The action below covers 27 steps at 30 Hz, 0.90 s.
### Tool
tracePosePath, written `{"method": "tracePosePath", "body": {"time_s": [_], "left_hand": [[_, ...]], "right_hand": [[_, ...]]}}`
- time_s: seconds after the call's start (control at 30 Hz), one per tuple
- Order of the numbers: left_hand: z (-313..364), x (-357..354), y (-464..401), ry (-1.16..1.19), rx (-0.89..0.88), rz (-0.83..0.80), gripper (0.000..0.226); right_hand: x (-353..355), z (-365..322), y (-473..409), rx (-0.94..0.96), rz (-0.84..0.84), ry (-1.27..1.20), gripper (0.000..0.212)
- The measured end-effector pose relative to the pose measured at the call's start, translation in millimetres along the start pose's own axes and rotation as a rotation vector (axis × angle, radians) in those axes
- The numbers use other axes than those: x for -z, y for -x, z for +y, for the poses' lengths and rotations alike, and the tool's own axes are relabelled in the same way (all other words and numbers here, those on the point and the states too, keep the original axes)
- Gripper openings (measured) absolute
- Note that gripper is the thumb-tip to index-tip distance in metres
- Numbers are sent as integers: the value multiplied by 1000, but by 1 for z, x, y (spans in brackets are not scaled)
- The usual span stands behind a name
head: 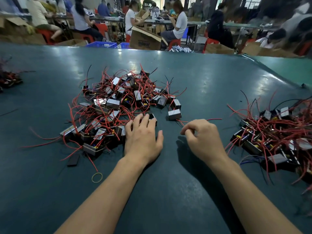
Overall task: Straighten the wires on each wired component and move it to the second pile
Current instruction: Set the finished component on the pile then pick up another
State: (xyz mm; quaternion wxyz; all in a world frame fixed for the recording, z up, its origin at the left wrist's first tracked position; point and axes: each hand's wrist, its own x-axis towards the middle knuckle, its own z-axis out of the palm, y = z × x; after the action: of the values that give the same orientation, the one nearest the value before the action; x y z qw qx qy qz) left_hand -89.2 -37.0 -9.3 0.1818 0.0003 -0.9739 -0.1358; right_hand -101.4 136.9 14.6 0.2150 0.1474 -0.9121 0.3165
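Note:
A big pile of small black box components with tangled red wires [121,102] lies at the table's middle. A second pile [276,137] lies at the right edge. My left hand [143,137] reaches into the near right side of the big pile, fingers laid over a black component [152,117]. My right hand [200,139] hovers beside it with fingers loosely curled and thumb and forefinger close together; whether they pinch a wire is unclear. A single component [174,114] lies just beyond my right hand, its red wire [214,119] running right.
The green-blue table [168,191] stretches toward me. A yellow rubber band [97,177] and a flat black piece [73,160] lie near left. A third small pile [8,78] sits at the far left edge. People work at benches beyond the table.

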Motion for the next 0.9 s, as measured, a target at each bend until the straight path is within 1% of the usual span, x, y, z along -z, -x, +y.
{"method": "tracePosePath", "body": {"time_s": [0.07,0.13,0.2,0.27,0.33,0.37,0.43,0.47,0.5,0.57,0.6,0.67,0.7,0.73,0.77,0.8,0.9], "left_hand": [[-1,0,1,38,-35,15,48],[-2,3,2,131,-54,85,44],[0,5,1,218,-45,166,34],[3,7,1,169,-52,188,24],[3,6,-5,121,-78,187,21],[2,9,-11,135,-66,185,22],[-4,13,-30,159,9,158,25],[-8,15,-44,122,39,138,25],[-12,17,-61,61,45,120,25],[-21,25,-93,-75,-15,44,31],[-26,28,-108,-173,-71,-26,39],[-37,31,-131,-388,-165,-227,59],[-41,30,-139,-442,-166,-328,65],[-43,27,-143,-443,-140,-402,66],[-45,24,-145,-403,-112,-432,65],[-46,21,-145,-349,-97,-417,62],[-39,18,-139,-236,-148,-253,45]], "right_hand": [[-1,0,4,47,-8,-12,19],[-2,2,3,56,-8,-10,18],[-3,4,0,62,15,2,18],[-7,4,-5,88,54,4,17],[-10,2,-8,106,72,3,18],[-12,2,-8,113,68,9,18],[-14,3,-8,127,53,20,18],[-15,4,-8,123,45,21,18],[-15,6,-9,109,38,19,18],[-14,9,-10,86,31,9,18],[-14,10,-10,80,29,3,18],[-14,10,-9,65,20,3,19],[-14,11,-8,57,15,4,19],[-14,11,-7,50,13,2,19],[-15,12,-7,43,11,-3,19],[-15,12,-8,35,8,-9,18],[-14,12,-9,17,9,-25,18]]}}
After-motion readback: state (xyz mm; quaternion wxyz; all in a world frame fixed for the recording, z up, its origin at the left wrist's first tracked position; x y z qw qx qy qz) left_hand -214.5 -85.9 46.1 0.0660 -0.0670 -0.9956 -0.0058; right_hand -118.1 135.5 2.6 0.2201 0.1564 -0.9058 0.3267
